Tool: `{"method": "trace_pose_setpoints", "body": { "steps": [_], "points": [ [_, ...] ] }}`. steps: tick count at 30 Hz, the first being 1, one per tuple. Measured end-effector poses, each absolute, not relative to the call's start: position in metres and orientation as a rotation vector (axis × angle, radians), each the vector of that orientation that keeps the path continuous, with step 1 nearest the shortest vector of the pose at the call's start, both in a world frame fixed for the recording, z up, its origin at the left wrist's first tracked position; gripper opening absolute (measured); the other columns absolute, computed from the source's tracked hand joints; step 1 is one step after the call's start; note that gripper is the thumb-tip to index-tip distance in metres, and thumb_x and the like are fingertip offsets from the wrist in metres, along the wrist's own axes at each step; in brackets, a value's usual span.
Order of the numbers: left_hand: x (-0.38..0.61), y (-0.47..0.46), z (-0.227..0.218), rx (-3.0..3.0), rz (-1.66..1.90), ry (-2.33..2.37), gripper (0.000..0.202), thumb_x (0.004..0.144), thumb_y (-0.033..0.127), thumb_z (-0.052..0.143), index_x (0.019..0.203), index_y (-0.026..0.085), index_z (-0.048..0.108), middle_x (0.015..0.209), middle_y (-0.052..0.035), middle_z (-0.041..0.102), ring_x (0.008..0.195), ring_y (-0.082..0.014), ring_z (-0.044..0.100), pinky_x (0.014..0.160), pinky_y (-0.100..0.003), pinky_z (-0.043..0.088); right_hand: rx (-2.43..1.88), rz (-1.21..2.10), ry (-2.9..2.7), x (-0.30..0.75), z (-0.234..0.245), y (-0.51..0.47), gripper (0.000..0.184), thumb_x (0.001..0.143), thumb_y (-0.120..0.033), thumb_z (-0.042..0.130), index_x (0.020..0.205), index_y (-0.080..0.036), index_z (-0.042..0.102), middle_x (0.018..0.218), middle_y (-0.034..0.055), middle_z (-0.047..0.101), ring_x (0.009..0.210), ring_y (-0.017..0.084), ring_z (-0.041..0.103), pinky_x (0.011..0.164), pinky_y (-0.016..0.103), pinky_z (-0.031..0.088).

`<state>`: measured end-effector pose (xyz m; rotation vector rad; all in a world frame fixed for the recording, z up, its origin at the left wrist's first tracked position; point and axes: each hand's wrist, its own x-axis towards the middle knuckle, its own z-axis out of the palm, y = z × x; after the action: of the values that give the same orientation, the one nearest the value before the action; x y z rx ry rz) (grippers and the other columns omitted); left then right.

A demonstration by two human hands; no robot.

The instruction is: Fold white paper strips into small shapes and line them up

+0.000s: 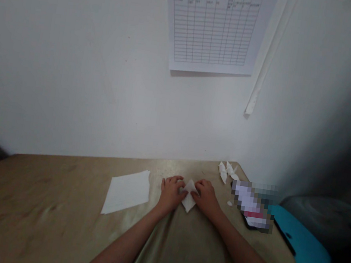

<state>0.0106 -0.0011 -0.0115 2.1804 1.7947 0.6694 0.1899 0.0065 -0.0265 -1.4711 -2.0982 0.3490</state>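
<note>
A small diamond-shaped piece of folded white paper (188, 202) lies on the table between my hands. My left hand (171, 192) grips its left corner, the thumb on top of the paper and the fingers curled at the edge. On the opposite corner, my right hand (205, 198) does the same, with its thumb pressed on the paper. The fingertips under the edges are partly hidden. To the left of my left hand lies a larger white sheet of paper (127, 192) with a torn right edge.
Folded white paper pieces (223, 172) sit at the table's back right corner. A phone (251, 207), its screen blurred out, lies near the right edge, with a small paper scrap (229, 203) beside it. Beyond that edge is a turquoise object (306, 241). A printed chart (213, 32) hangs on the wall.
</note>
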Motion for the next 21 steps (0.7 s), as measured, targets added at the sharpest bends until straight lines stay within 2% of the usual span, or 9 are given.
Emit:
{"method": "trace_pose_setpoints", "body": {
  "steps": [5,12,17,21],
  "points": [
    [0.0093,-0.0006,-0.0102,2.153,0.671,1.79,0.02,0.079,0.026,0.068,0.099,0.028,0.074,0.135,-0.0014,0.062,0.128,-0.0285,0.049,0.116,-0.053,0.024,-1.456,0.381,-2.088,0.1922,-0.026,0.0059,0.014,0.082,-0.016,0.062,0.094,-0.017,0.07,0.105,0.0101,0.063,0.106,0.025,0.052,0.097,0.036,0.041],
    [0.0097,-0.0007,-0.0107,2.159,0.666,1.798,0.029,0.076,0.024,0.068,0.104,0.028,0.074,0.135,-0.0021,0.062,0.127,-0.03,0.049,0.117,-0.053,0.024,-1.433,0.418,-2.076,0.1943,-0.0267,0.0082,0.026,0.076,-0.011,0.061,0.1,-0.017,0.07,0.11,0.0104,0.063,0.109,0.026,0.051,0.1,0.038,0.041],
    [0.0099,-0.0018,-0.0099,2.156,0.658,1.789,0.031,0.076,0.024,0.067,0.107,0.028,0.073,0.137,-0.003,0.06,0.129,-0.0302,0.048,0.118,-0.055,0.02,-1.439,0.421,-2.098,0.194,-0.0241,0.0062,0.025,0.076,-0.011,0.06,0.098,-0.017,0.07,0.109,0.0103,0.063,0.109,0.026,0.051,0.1,0.038,0.041],
    [0.0085,-0.0033,-0.0112,2.175,0.682,1.759,0.041,0.079,0.022,0.063,0.118,0.032,0.068,0.138,-0.0035,0.059,0.13,-0.0292,0.047,0.119,-0.06,0.015,-1.358,0.463,-2.111,0.1996,-0.0199,0.0032,0.022,0.079,-0.012,0.06,0.097,-0.018,0.071,0.11,0.0094,0.062,0.111,0.025,0.05,0.103,0.039,0.04]
  ]
}}
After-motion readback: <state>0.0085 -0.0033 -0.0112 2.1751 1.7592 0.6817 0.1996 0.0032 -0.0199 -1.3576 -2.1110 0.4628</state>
